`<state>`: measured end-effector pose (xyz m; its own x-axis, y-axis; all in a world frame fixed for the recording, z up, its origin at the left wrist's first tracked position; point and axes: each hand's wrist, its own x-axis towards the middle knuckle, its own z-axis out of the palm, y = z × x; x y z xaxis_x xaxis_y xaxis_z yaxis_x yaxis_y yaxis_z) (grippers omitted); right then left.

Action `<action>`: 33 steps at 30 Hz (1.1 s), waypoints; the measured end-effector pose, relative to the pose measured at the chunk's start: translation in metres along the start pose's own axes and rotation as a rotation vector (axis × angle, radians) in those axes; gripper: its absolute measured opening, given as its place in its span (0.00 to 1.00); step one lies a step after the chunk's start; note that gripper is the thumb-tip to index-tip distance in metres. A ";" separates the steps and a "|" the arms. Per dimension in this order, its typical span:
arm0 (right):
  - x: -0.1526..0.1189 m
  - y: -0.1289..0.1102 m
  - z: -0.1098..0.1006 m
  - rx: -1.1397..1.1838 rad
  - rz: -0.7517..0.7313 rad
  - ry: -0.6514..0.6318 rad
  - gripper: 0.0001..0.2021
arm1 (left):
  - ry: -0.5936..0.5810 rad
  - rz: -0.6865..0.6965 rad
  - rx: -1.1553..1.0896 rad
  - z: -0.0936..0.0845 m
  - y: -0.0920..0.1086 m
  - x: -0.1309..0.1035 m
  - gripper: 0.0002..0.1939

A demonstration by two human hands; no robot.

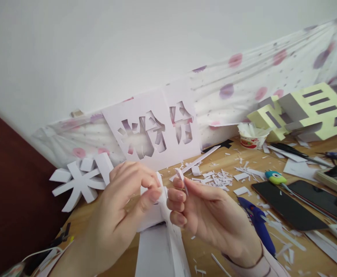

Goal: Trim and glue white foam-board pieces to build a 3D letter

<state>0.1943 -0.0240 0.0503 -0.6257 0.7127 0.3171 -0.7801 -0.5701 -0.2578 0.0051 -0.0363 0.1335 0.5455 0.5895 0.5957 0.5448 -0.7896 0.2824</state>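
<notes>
Both the left hand [128,200] and right hand [203,211] pinch white paper piece [159,207]; cup [252,141] holds scraps.

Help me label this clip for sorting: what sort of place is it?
Probably a home craft desk. Both hands, left hand and right hand, pinch white paper pieces over a wooden table strewn with paper scraps, near a blue glue gun and cut-out sheet.

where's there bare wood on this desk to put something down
Bare wooden desk shows beside the right hand, short of the blue glue gun. It is crowded right of that: white paper scraps, two black phones.
</notes>
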 end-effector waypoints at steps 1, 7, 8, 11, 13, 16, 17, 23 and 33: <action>0.000 0.000 0.000 0.000 -0.003 -0.012 0.08 | 0.010 0.019 0.018 0.000 0.000 0.001 0.06; -0.001 0.003 -0.001 -0.024 -0.028 -0.042 0.07 | 0.045 0.067 -0.013 0.006 0.003 0.005 0.05; -0.002 0.004 -0.001 -0.033 -0.030 -0.037 0.07 | 0.035 0.071 -0.017 0.006 0.003 0.005 0.06; -0.003 0.004 0.002 -0.043 -0.028 -0.033 0.07 | 0.006 0.095 -0.015 0.005 0.004 0.006 0.07; -0.004 0.003 0.003 -0.045 -0.023 -0.026 0.06 | 0.017 0.104 -0.005 0.005 0.004 0.007 0.08; -0.003 0.001 0.004 -0.067 -0.022 -0.007 0.06 | 0.052 0.138 0.047 0.008 0.004 0.008 0.07; -0.003 0.001 0.004 -0.075 -0.025 0.001 0.07 | 0.066 0.154 0.075 0.009 0.004 0.009 0.08; -0.003 -0.005 0.004 -0.050 -0.049 0.016 0.07 | 0.142 0.164 0.243 0.013 0.003 0.006 0.09; -0.005 -0.018 0.003 -0.258 -0.104 0.012 0.07 | -0.102 0.009 0.126 0.004 -0.008 0.000 0.13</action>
<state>0.2112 -0.0191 0.0564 -0.5412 0.7675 0.3436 -0.8125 -0.3719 -0.4490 0.0029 -0.0294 0.1284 0.6091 0.6016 0.5168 0.6116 -0.7711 0.1768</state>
